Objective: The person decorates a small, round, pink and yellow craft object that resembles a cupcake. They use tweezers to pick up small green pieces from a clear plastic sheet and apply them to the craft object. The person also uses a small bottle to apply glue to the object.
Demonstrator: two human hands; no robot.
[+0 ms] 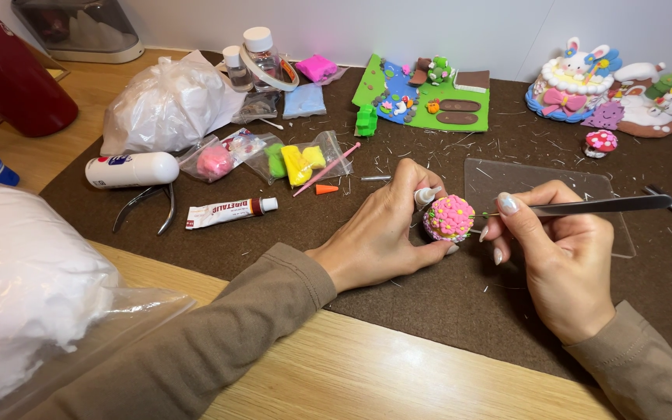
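Both our hands meet over the brown felt mat [445, 311]. Our left hand [383, 237] is curled around a small clay cupcake [449, 218], fingers wrapped about its base and thumb up near a little white nozzle [427, 195]. Our right hand [558, 257] pinches a pair of metal tweezers [600, 205] in a narrow grip, the tip touching the cupcake's right edge, where a tiny green-and-yellow bit seems to sit.

We judge the main risk to be pressure. The pink, knobbly topping with yellow dots looks soft and freshly modelled, so a firm squeeze from the left fingers could flatten the frilled lilac base, and a slip of the tweezers' tip could gouge the bumps or knock a dot loose. The mat is strewn with pale fibres and crumbs that would stick to tacky clay if the cupcake were dropped or set down.

Behind the hands lies a clear plastic sheet [546, 183], smooth and flat. Left of it sit bags of yellow, green and pink clay [293, 162], a glue tube [231, 211], pliers [149, 206] and a white cylinder [132, 169]. Farther back stand a green clay garden scene [421, 93] and a bunny cake model [573, 82], both matte and rounded.
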